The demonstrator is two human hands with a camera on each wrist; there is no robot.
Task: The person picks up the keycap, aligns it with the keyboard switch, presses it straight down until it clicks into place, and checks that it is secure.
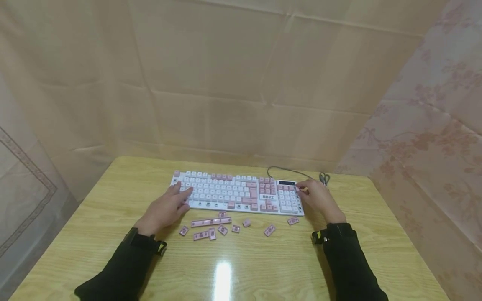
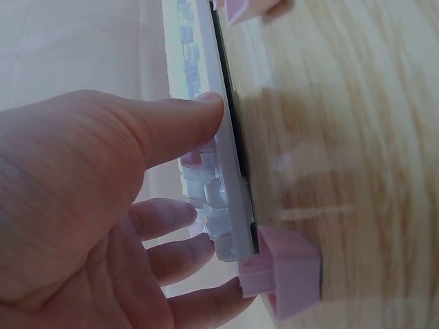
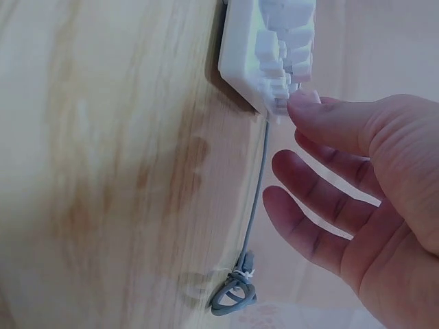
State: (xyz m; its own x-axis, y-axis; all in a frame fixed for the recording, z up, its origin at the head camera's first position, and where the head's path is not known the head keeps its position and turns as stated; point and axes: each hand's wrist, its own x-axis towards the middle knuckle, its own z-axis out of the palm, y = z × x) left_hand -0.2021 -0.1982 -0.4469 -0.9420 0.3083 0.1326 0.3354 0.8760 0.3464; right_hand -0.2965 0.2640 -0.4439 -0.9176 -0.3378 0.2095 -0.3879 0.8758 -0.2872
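A white and pink keyboard (image 1: 222,190) lies near the back of the table, with dark bare switches along its front row. My left hand (image 1: 165,207) rests on its left end, fingers over the keys and thumb at the front edge; in the left wrist view the fingers are loosely bent. At the upper right corner, my right hand (image 1: 318,196) pinches a small pale keycap (image 3: 312,97) between thumb and index finger, mostly hidden by the thumb. Its other fingers are spread loosely. Loose pink keycaps, including a long spacebar (image 1: 211,222), lie in front of the keyboard.
A grey cable (image 1: 290,169) runs behind the keyboard to a tied coil (image 1: 324,178) at the back right. More loose keycaps (image 1: 270,230) lie toward the right on the wooden table (image 1: 271,267). Beige cloth (image 1: 211,104) hangs behind the table.
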